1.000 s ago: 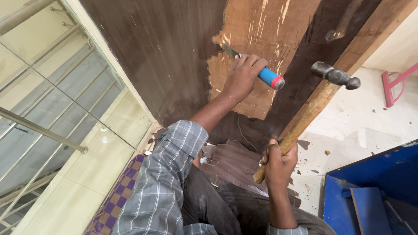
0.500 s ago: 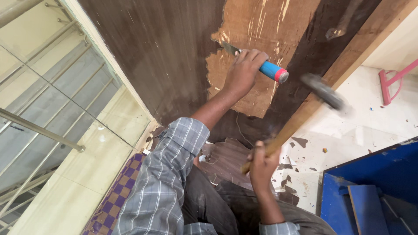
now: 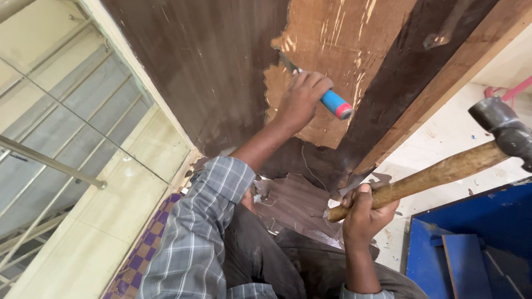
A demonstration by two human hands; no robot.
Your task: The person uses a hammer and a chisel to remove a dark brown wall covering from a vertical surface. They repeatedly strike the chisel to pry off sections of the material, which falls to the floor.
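Fingers [image 3: 310, 83] of the left hand [image 3: 302, 99] are curling tight around a chisel [image 3: 324, 97] with a blue, red-tipped handle, its blade tip pressing under the edge of the dark veneer [image 3: 210, 72] on a big wooden board [image 3: 343, 39]. Fingers of the right hand [image 3: 363, 213] are wrapping firmly round the lower end of a hammer [image 3: 443, 169], whose wooden handle is running up to a grey metal head near the right edge, well apart from the chisel.

Judging by this, the step in hand is peeling the veneer off the board: a wide patch of pale bare wood is already showing around the blade, while dark veneer is covering the rest. A good next strike would call for landing the hammer head squarely on the red end of the chisel while keeping the blade flat under the sheet.

Torn scraps of veneer [image 3: 299, 202] are lying over the person's lap. A pale tiled floor [image 3: 454, 133] is showing on the right, beside a blue box [image 3: 476, 243]. On the left, a metal railing [image 3: 50, 163] is running past pale wall.
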